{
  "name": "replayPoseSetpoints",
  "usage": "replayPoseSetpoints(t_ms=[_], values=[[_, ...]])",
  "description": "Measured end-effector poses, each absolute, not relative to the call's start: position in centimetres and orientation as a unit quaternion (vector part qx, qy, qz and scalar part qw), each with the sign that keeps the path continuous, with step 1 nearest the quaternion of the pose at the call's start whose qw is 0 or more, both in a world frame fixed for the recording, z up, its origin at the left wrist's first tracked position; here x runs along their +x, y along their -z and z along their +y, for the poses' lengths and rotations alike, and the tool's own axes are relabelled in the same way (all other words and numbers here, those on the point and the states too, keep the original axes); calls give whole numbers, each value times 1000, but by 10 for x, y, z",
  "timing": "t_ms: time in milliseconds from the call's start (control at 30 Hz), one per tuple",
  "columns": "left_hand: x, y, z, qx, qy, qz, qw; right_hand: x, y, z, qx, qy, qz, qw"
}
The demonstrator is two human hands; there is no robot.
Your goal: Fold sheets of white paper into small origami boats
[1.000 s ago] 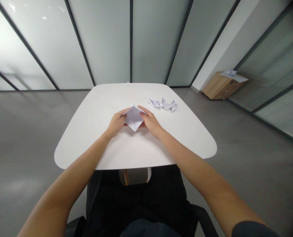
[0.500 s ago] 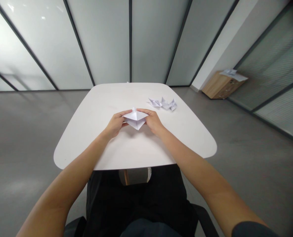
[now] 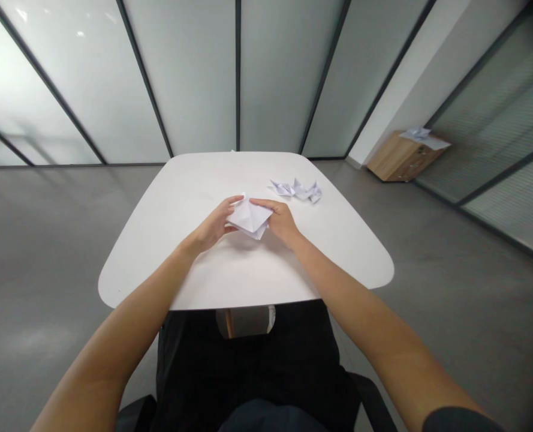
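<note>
A folded sheet of white paper [image 3: 249,216], roughly diamond-shaped with a crease down its middle, is between my two hands over the table. My left hand [image 3: 216,223] grips its left side, thumb and fingers on either side of the edge. On the right side, my right hand [image 3: 280,219] pinches the paper with its index finger lying along the upper edge. The paper's lower layers stand slightly apart at the near corner. Several folded white paper figures [image 3: 295,189] lie close together beyond my right hand.
The white table [image 3: 194,174] has rounded corners and its near edge is at my lap. A wooden cabinet [image 3: 405,157] with papers on top stands on the floor at the right. Frosted glass panels [image 3: 198,78] rise behind the table.
The folded paper has turned and tilted, so its open near side is now mostly closed over. My left hand's fingers have shifted up along its edge; the paper figures have not moved.
</note>
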State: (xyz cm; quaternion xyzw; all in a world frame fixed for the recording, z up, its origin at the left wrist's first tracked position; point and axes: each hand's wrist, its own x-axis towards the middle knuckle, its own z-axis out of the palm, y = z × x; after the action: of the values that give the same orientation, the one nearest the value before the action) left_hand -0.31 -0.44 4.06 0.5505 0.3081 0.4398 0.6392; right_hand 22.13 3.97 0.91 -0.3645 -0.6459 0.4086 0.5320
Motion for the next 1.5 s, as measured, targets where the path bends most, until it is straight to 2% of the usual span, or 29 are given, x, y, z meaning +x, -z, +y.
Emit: replayPoseSetpoints(t_ms=[267, 833, 1033, 1267, 1367, 1500], values=[[3, -26, 10, 511, -494, 442, 548, 215, -13, 26, -290, -419, -718, 475], [0, -20, 15, 461, -564, 462, 506, 210, -10, 22, -292, -491, -705, 420], [-1, -28, 8, 507, -479, 458, 552, 215, -6, 30, -342, -456, -671, 475], [-2, -35, -2, 479, -414, 394, 667, 218, -6, 34, -369, -373, -665, 531], [-1, -32, -2, 474, -428, 405, 654, 219, -7, 35, -365, -358, -695, 506], [-4, -25, 5, 485, -489, 437, 579, 229, -13, 33, -323, -288, -776, 459]])
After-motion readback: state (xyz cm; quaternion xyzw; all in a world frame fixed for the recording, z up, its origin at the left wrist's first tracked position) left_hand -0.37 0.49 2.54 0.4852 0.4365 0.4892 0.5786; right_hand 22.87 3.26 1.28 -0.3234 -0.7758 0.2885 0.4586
